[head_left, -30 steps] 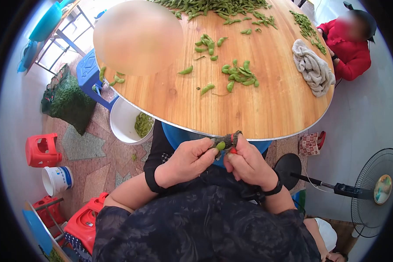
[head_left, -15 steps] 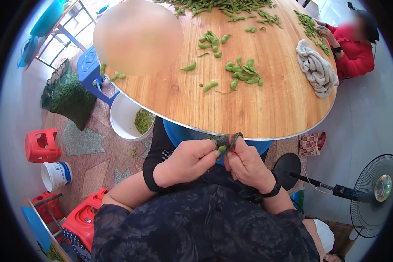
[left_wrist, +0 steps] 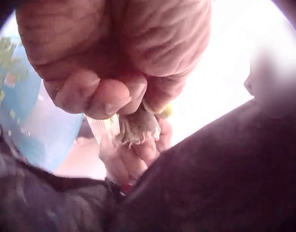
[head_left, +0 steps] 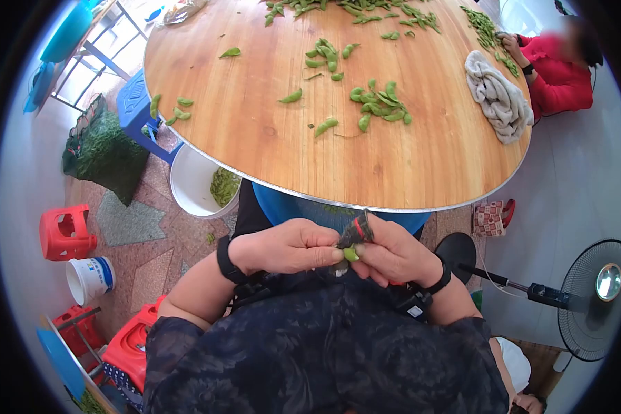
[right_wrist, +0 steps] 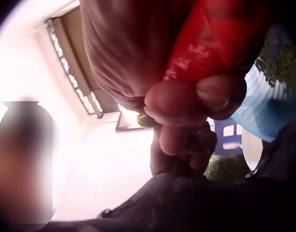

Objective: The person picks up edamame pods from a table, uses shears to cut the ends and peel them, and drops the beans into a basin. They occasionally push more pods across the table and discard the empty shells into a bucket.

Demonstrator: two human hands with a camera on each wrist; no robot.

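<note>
Just below the near edge of the round wooden table (head_left: 407, 165), I saw the left hand (head_left: 290, 246) pinching a small green bean pod (head_left: 350, 254) against the red-handled dark tool (head_left: 356, 231) gripped in the right hand (head_left: 393, 257); I judged a firm pinch near the tip best.

Head view: fisheye, high above the lap, tilted steeply down and forward; takes in the round surface (head_left: 407, 165), the floor around it, and both hands close below. Left wrist view: under the left hand (head_left: 283, 245), very near, facing along the palm to the fingertips. Right wrist view: under the right hand (head_left: 393, 255), equally near, angled upward. All three share the spot where the hands meet; the blue tub (head_left: 283, 207) also shows in each.
</note>
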